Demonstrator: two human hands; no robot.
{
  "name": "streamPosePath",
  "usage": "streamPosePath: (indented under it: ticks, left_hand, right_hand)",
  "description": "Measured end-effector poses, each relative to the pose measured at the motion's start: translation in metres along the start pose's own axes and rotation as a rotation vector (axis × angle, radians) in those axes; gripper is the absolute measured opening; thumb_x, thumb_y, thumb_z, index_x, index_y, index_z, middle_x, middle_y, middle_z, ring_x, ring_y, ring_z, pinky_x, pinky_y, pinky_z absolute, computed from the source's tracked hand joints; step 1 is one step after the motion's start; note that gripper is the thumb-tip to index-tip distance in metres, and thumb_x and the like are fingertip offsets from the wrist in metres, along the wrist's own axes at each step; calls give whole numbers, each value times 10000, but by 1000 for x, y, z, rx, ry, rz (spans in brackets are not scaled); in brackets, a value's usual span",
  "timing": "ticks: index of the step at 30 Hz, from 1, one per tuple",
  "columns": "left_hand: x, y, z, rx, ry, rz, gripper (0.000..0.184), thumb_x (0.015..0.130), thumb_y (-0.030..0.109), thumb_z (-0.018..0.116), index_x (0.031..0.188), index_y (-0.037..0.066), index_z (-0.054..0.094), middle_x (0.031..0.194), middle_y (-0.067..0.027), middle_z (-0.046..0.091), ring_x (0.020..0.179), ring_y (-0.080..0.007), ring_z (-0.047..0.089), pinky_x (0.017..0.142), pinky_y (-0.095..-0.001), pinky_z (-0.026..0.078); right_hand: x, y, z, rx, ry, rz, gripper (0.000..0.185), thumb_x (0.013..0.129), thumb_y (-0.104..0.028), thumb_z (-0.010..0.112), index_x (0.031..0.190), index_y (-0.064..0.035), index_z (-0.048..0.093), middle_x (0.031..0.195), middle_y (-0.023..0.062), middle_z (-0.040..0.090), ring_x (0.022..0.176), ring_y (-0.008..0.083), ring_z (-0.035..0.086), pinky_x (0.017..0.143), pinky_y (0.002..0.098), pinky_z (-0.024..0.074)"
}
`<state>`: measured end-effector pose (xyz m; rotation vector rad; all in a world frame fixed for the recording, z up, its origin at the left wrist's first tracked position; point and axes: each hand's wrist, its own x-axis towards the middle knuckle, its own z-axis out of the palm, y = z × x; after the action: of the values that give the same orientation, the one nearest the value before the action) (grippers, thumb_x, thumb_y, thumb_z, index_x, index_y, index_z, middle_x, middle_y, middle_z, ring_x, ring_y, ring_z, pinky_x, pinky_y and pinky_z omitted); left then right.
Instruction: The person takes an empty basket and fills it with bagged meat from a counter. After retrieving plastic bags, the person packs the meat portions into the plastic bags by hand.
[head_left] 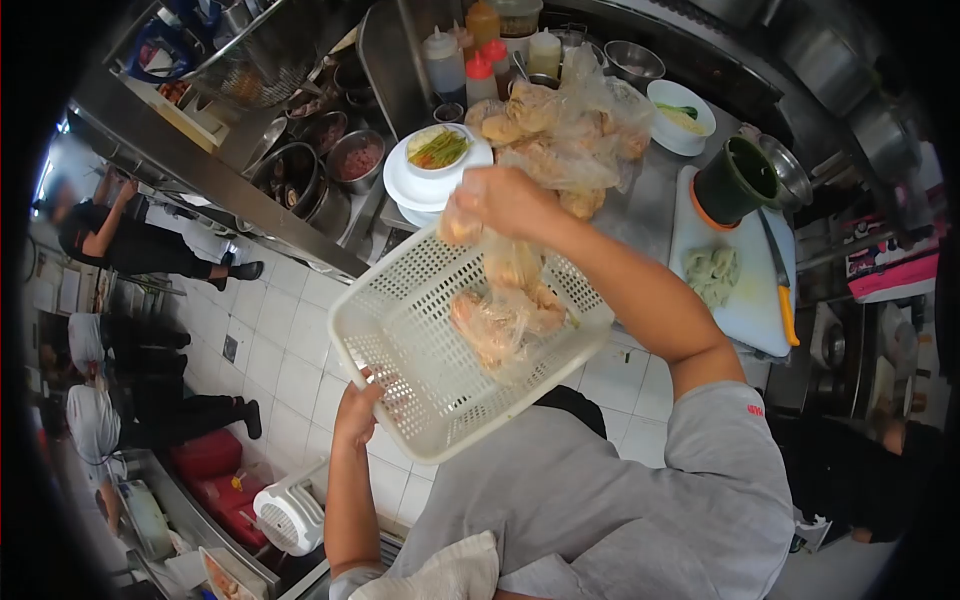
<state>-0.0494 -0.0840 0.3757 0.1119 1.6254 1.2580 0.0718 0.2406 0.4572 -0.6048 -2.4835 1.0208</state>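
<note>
1. Your right hand (500, 200) is closed on a clear bag (461, 224) of pale orange food, held over the basket's edge nearest the counter (645, 215).
2. More filled bags (490, 325) lie together inside the white basket (405, 325); some plastic hangs between them and your raised hand, and you cannot tell whether it is all one bag.
3. Your left hand (357, 410) grips the basket's near left rim, holding it up in front of you, tilted.
4. You appear to be midway through shifting bags between basket and counter; which way, this view can't settle. Your next move calls for a firm left grip and enough lift to keep the plastic from snagging on the rim.
5. Just beyond, a heap of similar bags (570, 135) sits on the counter, beside stacked white plates (402, 186) bearing a bowl of vegetables (437, 150). Mind that bowl: it's close to your right hand.
6. Farther right, a cutting board (745, 315) carries an orange-handled knife (787, 315).
</note>
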Motion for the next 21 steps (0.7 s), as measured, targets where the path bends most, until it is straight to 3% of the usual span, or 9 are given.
streamPosePath:
  ticks: [4, 6, 8, 10, 12, 15, 17, 19, 21]
  left_hand:
    - [5, -3, -5, 1, -34, 31, 442, 709, 26, 407, 1143, -57, 410, 992, -170, 551, 785, -252, 609, 561, -332, 544]
    - [10, -8, -7, -20, -19, 32, 444, 708, 22, 406, 1144, -59, 408, 995, -174, 549, 772, -254, 610, 554, -330, 544]
    - [12, -5, -5, -29, -18, 44, 446, 706, 18, 404, 1145, -62, 405, 999, -179, 548, 760, -256, 612, 548, -329, 544]
    - [8, 2, -1, 4, 18, 7, 447, 708, 14, 407, 1148, -66, 402, 1002, -185, 546, 742, -259, 612, 545, -326, 542]
    - [6, 8, 2, 11, 11, 8, 442, 714, 17, 407, 1148, -68, 401, 1003, -186, 546, 736, -259, 611, 543, -321, 541]
    - [6, 4, 2, 6, 16, 21, 428, 731, 28, 410, 1149, -69, 401, 1006, -185, 545, 730, -255, 611, 540, -311, 539]
    - [9, 0, -1, 0, 21, 45, 420, 742, 36, 412, 1149, -68, 402, 1008, -184, 545, 731, -252, 611, 537, -305, 538]
    - [11, -1, -4, 14, -10, 30, 450, 729, 20, 393, 1170, -65, 364, 1020, -183, 530, 885, -271, 575, 707, -345, 529]
    - [10, -1, 0, 5, 25, 52, 455, 744, 38, 410, 1185, -64, 370, 1025, -167, 537, 879, -247, 577, 696, -334, 525]
  right_hand:
    - [12, 1, -23, 175, 212, 99, 295, 788, -299, 559, 844, -12, 594, 799, 215, 594, 764, 353, 582, 667, 388, 450]
    - [5, 13, -11, 137, 196, 151, 315, 794, -311, 557, 871, -9, 597, 829, 205, 603, 777, 335, 588, 673, 376, 455]
    - [-10, 44, 22, 286, 123, 101, 338, 805, -340, 548, 879, -14, 599, 884, 205, 602, 816, 329, 585, 712, 385, 451]
    - [-25, 72, 56, 225, 38, 173, 366, 813, -369, 541, 913, -21, 592, 959, 208, 585, 886, 333, 566, 765, 386, 437]
    - [-39, 66, 57, 142, -159, 346, 392, 809, -399, 546, 958, -38, 581, 966, 214, 574, 909, 338, 551, 796, 388, 423]
    - [-40, 52, 32, 16, -257, 333, 426, 783, -416, 580, 975, -36, 568, 943, 204, 573, 906, 331, 545, 809, 391, 417]
    - [-26, 96, 26, 85, 244, 8, 454, 715, -426, 644, 960, -50, 577, 1041, 186, 536, 986, 329, 503, 839, 422, 395]
    - [-13, 87, -26, -369, 577, -62, 490, 671, -409, 688, 1029, -96, 569, 1161, 133, 468, 1094, 332, 405, 916, 425, 346]
    - [10, 102, -65, -702, 739, -165, 565, 641, -412, 702, 1094, -113, 545, 1263, 136, 397, 1198, 363, 304, 955, 452, 311]
